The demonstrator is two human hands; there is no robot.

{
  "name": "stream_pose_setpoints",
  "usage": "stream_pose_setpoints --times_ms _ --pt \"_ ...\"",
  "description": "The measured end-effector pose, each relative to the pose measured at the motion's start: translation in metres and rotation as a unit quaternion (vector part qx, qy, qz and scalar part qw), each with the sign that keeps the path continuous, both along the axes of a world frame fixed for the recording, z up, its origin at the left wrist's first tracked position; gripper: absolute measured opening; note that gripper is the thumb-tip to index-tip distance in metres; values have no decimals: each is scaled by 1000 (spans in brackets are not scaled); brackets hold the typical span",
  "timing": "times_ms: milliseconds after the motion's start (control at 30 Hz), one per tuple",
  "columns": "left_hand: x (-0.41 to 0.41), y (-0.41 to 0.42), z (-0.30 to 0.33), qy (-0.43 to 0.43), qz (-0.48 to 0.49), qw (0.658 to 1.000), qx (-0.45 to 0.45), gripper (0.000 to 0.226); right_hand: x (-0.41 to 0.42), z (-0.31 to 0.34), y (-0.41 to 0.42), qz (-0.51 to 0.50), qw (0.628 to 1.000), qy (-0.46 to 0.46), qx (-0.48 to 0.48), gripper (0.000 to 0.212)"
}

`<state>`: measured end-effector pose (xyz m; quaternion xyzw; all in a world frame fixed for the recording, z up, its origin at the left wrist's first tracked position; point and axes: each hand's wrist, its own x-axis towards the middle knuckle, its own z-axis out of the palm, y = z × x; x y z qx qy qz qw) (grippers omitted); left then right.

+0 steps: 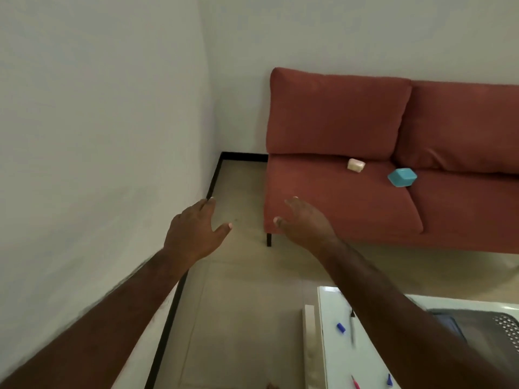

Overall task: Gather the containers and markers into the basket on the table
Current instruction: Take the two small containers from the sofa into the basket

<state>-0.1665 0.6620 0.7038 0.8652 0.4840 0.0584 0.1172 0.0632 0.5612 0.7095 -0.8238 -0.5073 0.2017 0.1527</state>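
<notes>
Two small containers lie on the red sofa seat [331,192]: a pale pink one [356,165] and a blue one [402,177] to its right. A grey perforated basket [502,327] shows at the right edge on the white table [334,360], mostly hidden behind my right forearm. Markers lie on that table: a blue one [341,328], a thin dark one [352,327], a pink one [355,383] and another blue one [389,380]. My left hand [193,234] and my right hand [306,223] are stretched forward over the floor, fingers straight, holding nothing.
A white wall runs along the left with a black skirting board [174,304]. Tiled floor [238,304] lies between the wall, the sofa and the table. A black sofa leg [269,239] stands near my right hand.
</notes>
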Motion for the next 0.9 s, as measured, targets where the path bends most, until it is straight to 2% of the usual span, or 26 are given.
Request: stream_pose_setpoints --times_ms 167,500,600,733,900 --pt "64 76 4 -19 -68 998 8 78 39 10 40 -48 999 -5 -7 63" --pt "190 216 13 -26 -221 975 -4 87 100 25 107 -244 970 1 5 53" --pt "229 232 16 -29 -264 964 -6 81 115 27 111 -293 956 6 2 64" --pt "278 242 18 -31 -321 947 7 79 144 27 113 -334 942 -12 1 68" --pt "330 264 6 -21 -336 942 6 82 193 14 132 -360 933 -15 5 69"
